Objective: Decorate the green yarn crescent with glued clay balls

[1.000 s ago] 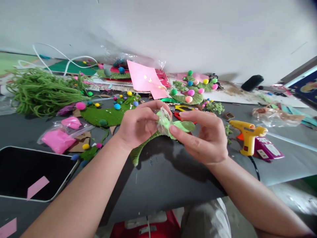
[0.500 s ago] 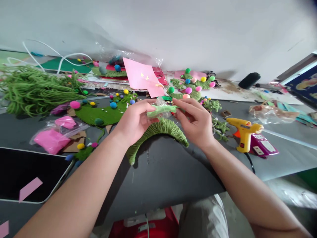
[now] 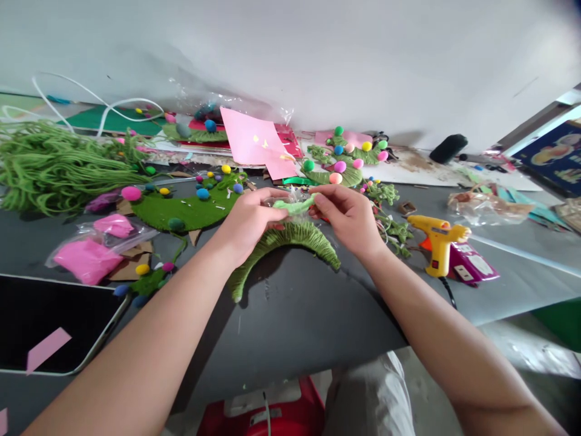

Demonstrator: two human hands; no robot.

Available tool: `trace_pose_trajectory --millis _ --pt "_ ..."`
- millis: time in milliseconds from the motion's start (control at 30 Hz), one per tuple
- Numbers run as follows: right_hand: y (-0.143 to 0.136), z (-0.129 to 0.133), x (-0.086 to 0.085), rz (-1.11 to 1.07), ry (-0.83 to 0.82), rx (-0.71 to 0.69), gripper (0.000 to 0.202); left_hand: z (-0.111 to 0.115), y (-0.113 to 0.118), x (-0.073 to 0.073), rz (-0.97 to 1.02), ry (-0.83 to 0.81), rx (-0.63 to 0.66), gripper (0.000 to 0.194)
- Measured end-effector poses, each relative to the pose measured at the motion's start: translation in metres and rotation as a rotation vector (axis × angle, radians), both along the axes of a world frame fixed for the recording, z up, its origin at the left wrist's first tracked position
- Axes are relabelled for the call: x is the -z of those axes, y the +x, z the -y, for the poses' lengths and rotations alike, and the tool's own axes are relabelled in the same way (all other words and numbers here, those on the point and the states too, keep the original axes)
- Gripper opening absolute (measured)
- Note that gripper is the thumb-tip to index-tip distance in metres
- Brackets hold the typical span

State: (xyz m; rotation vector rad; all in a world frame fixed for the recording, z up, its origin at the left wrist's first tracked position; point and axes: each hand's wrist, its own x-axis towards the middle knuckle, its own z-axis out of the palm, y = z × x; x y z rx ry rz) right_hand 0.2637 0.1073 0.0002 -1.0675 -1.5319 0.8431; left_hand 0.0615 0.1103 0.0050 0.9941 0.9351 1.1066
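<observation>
strip [image 3: 298, 208]: grasped by left hand [image 3: 240, 225] and right hand [image 3: 353, 219]
film [image 3: 295, 195]: crumpled beside strip
grip: two-handed, likely calling for light pressure

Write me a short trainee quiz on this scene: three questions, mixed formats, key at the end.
1. Multiple choice: what is held between the left hand and right hand?
A) scissors
B) pale green material with clear plastic
C) a paintbrush
2. True or false: the yellow glue gun lies to the right of the wrapped green crescent.
3. Fill in: the bag beside the dark-screened device holds ____ material.

Key: 1 B; 2 true; 3 pink.
</observation>
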Motion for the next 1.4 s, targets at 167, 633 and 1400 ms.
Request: trace_pose_trajectory --millis 167,633,1400 --pt "0.0055 -0.0031 -0.0029 -0.015 0.054 0.124 0.028 0.0003 -0.0016 0.0008 -0.026 -0.006 0.027 0.023" --pt "0.0053 0.0003 -0.0057 -0.155 -0.119 -0.095 0.047 0.0002 -0.0023 -0.0006 -0.029 0.029 0.044 0.022" --pt "0.0065 -0.0002 -0.0045 0.116 -0.038 0.016 0.034 -0.0002 -0.0044 0.0 -0.009 0.036 0.042 0.019"
